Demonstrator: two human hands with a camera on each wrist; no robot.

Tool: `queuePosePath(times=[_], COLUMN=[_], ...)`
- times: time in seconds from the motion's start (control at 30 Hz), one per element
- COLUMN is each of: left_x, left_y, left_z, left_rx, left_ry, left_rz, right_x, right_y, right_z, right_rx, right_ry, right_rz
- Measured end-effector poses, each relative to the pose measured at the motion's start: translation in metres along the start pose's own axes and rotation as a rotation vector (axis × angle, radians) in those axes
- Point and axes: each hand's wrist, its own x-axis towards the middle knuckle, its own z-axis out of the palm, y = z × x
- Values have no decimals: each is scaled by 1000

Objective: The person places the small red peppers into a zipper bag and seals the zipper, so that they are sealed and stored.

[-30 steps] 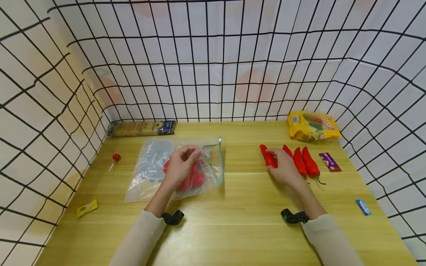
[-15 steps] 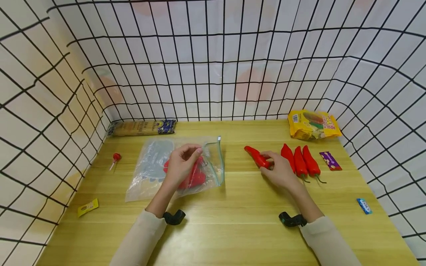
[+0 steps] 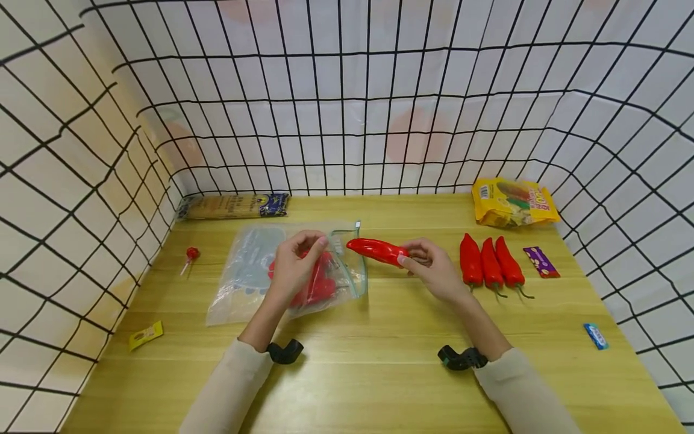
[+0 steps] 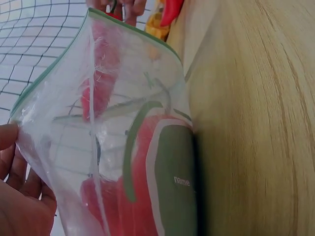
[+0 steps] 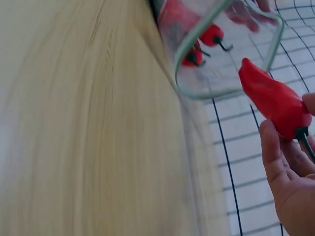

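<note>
My left hand (image 3: 297, 268) pinches the upper edge of a clear zip bag (image 3: 255, 277) and holds its mouth (image 5: 227, 54) apart; red peppers (image 3: 317, 288) lie inside. My right hand (image 3: 431, 271) grips a red pepper (image 3: 378, 250) by its stem end, its tip pointing at the bag's mouth just off the green rim. In the left wrist view the bag (image 4: 123, 147) fills the frame, with my thumb (image 4: 7, 135) at its edge. The right wrist view shows the held pepper (image 5: 273, 101) just outside the bag's mouth. Three more red peppers (image 3: 490, 262) lie in a row on the table to the right.
On the wooden table (image 3: 379, 337) lie a yellow snack bag (image 3: 512, 202), a purple wrapper (image 3: 540, 262), a blue candy (image 3: 595, 336), a noodle packet (image 3: 233, 206), a red lollipop (image 3: 190, 256) and a yellow sachet (image 3: 145, 335). A black wire grid (image 3: 347, 96) fences three sides.
My right hand picked one pepper out of the row at the right and carried it left to the bag's mouth. The left hand kept holding the bag open.
</note>
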Motion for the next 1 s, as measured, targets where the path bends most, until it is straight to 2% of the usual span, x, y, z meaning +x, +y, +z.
queuePosePath(times=[0.17,0.3,0.43,0.63,0.67,0.8,0.87,1.0], left_x=[1,0,-3,-4,-2,-1,-3,-5], left_y=[0,2,7,3,-2,-2,4,14], left_z=[0,3,5,9,11,13,12,9], left_rx=[-38,-56,-100,-142,-150,-195,-204,-192], left_ry=[-8,-18,-28,-32,-28,-27,-27,-30], left_rz=[23,15,-31,-35,-33,-69,-93,-138], right_x=[12,22,30,39,40,39,36,28], right_y=[-2,-3,-2,-8,-10,-19,-22,-15], right_z=[24,40,56,83,86,88,85,75], right_rx=[60,97,139,169,179,216,248,271], right_ry=[-97,-130,-104,-39,-37,-52,-54,-24], right_rz=[-10,7,50,107,116,149,154,124])
